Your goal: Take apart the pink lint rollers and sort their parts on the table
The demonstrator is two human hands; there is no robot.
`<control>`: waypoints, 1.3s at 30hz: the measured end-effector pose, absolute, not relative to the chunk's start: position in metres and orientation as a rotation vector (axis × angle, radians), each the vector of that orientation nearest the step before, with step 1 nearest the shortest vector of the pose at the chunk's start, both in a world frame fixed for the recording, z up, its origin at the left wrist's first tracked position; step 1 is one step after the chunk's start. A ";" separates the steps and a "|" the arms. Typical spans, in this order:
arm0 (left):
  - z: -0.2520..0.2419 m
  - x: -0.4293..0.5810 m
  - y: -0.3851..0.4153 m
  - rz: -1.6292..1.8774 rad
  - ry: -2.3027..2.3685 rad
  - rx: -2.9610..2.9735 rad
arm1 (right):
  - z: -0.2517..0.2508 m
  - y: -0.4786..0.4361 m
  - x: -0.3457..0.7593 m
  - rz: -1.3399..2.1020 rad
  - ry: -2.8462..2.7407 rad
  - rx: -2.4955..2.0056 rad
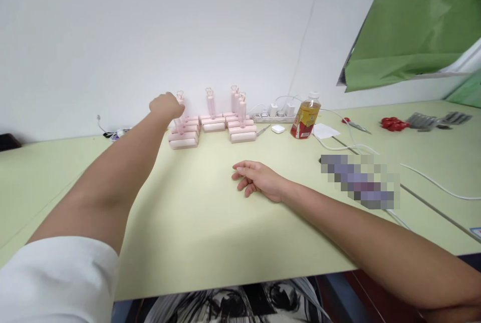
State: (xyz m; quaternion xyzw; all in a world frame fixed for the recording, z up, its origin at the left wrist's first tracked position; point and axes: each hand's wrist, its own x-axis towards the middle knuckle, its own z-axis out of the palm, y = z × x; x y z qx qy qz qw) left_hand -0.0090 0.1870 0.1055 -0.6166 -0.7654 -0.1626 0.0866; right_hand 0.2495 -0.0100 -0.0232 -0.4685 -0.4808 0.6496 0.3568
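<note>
My left hand (167, 106) reaches to the back of the table, its fingers closed at the top of a pink upright tube (179, 121) in the left group. Pink and white boxes (183, 141) lie stacked around that tube's base. Two more groups, a middle one (214, 125) and a right one (243, 136), stand beside it, each with upright tubes topped by small loops. My right hand (259, 179) rests on the pale green table (210, 233) in front of them, fingers apart and curled a little, holding nothing.
Right of the boxes are a power strip (276, 118) with chargers, a white square item (278, 128) and a drink bottle (306, 116). White cables, a blurred purple item (356, 183) and red objects (393, 123) lie farther right. A wall rises behind.
</note>
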 end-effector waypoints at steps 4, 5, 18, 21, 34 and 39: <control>0.093 -0.013 0.187 -0.518 -2.234 -1.840 | -0.024 -0.010 0.251 1.692 -1.241 -1.197; 0.093 -0.014 0.189 -0.550 -2.228 -1.834 | -0.024 -0.010 0.251 1.695 -1.240 -1.194; 0.108 0.021 0.134 -1.140 -2.025 -1.954 | -0.025 -0.009 0.251 1.674 -1.210 -1.199; 0.099 0.040 0.105 -1.503 -2.009 -2.085 | -0.029 -0.007 0.250 1.543 -1.223 -1.179; 0.002 -0.003 0.012 -1.489 -1.903 -3.001 | -0.025 0.009 0.264 1.117 -1.341 -1.017; 0.013 -0.009 0.013 -1.793 -1.943 -2.725 | -0.025 0.019 0.272 1.105 -1.260 -1.043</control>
